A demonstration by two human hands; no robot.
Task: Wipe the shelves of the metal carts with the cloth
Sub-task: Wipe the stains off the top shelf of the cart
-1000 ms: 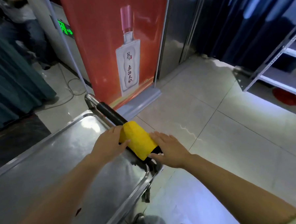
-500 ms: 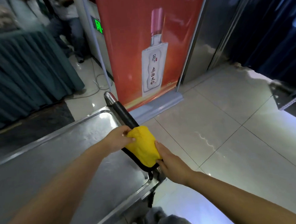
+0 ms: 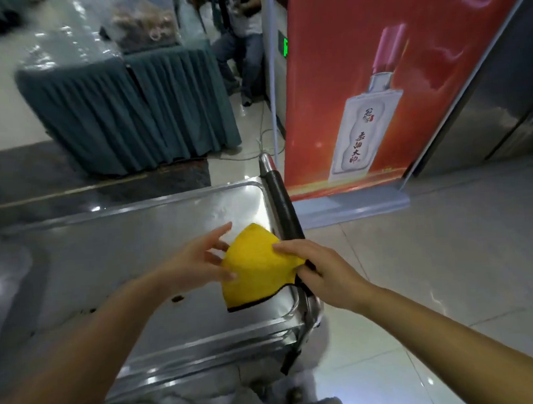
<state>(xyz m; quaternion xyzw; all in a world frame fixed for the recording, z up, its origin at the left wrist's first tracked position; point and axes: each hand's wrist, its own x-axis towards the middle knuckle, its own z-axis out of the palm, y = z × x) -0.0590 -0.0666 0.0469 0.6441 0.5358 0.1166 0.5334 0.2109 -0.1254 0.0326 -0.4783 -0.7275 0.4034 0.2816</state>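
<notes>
A restaurant or banquet hall: skirted tables (image 3: pixel 124 110), a steel service cart (image 3: pixel 156 238), a liquor banner (image 3: pixel 376 88), polished tile floor (image 3: pixel 432 270).

Count on site: one metal cart (image 3: pixel 156 238) with one black-sleeved handle (image 3: pixel 282 207), one yellow cloth (image 3: pixel 256 270), and two hands, left hand (image 3: pixel 194 264) and right hand (image 3: pixel 327 272). Also noted: one red banner (image 3: pixel 391 71) picturing one bottle (image 3: pixel 363 128), two green-skirted counters (image 3: pixel 77 97), and one seated person (image 3: pixel 244 33).
</notes>
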